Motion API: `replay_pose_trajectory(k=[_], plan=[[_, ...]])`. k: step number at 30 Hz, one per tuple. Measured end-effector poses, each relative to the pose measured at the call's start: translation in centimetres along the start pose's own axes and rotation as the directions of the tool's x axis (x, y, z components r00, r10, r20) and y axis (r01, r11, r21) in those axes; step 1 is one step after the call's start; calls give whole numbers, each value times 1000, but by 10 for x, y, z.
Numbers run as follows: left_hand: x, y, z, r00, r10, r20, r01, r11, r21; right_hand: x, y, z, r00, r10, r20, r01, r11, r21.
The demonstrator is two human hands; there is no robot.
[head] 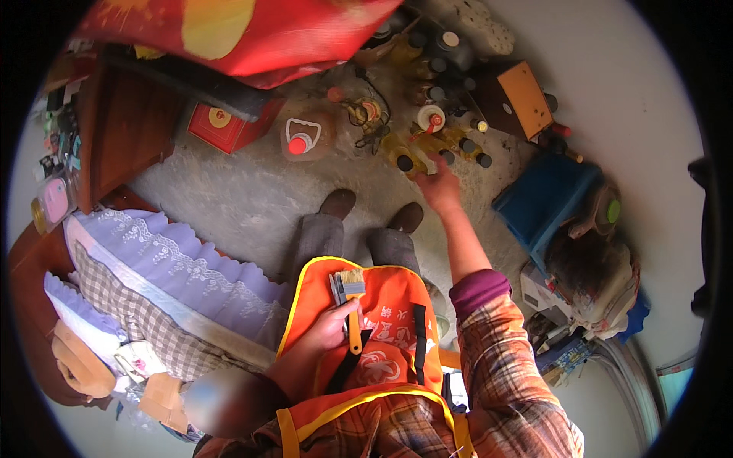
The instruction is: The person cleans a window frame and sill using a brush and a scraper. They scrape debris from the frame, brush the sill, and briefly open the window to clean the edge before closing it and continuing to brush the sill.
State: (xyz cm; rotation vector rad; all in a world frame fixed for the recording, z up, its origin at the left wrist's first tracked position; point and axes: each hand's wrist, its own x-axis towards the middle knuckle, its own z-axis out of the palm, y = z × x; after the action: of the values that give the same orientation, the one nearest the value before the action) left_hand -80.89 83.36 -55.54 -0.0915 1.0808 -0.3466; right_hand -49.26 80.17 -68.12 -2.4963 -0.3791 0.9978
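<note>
My left hand rests over the lap of an orange apron with yellow trim. It grips a flat paintbrush by its yellow handle, pale bristles pointing away from me. A second, grey-and-dark flat tool lies against the brush; its kind is unclear. Ahead and to the right, my right hand reaches down to clear bottles of yellow liquid with black caps. Its index finger is stretched out beside a black bottle cap; nothing shows held in it. Its other fingers are partly hidden.
A handled plastic jug with a red cap stands near a red box. A white container with a red top is behind the bottles. To the right are an orange-sided box and a blue bin; at left, a bed with a lilac ruffle.
</note>
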Motion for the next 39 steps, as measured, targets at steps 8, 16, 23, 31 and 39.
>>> replay_pose_trajectory(k=[8,16,23,31,39], plan=[[46,-12,-7,988,50,-149,-45,998,37,36,-30,71,997,30,67,13,827,-562],[66,-5,-7,988,115,-101,-118,993,-27,9,-33,-55,991,-125,-46,115,978,-174],[90,7,6,985,163,-63,-163,987,-7,50,-82,-141,964,-145,223,76,954,290],[102,12,12,970,244,-15,-244,970,-23,138,-156,-81,995,-63,81,66,997,-38],[95,14,9,972,233,3,-232,968,-99,253,-135,-5,987,94,-131,-133,935,-329]])
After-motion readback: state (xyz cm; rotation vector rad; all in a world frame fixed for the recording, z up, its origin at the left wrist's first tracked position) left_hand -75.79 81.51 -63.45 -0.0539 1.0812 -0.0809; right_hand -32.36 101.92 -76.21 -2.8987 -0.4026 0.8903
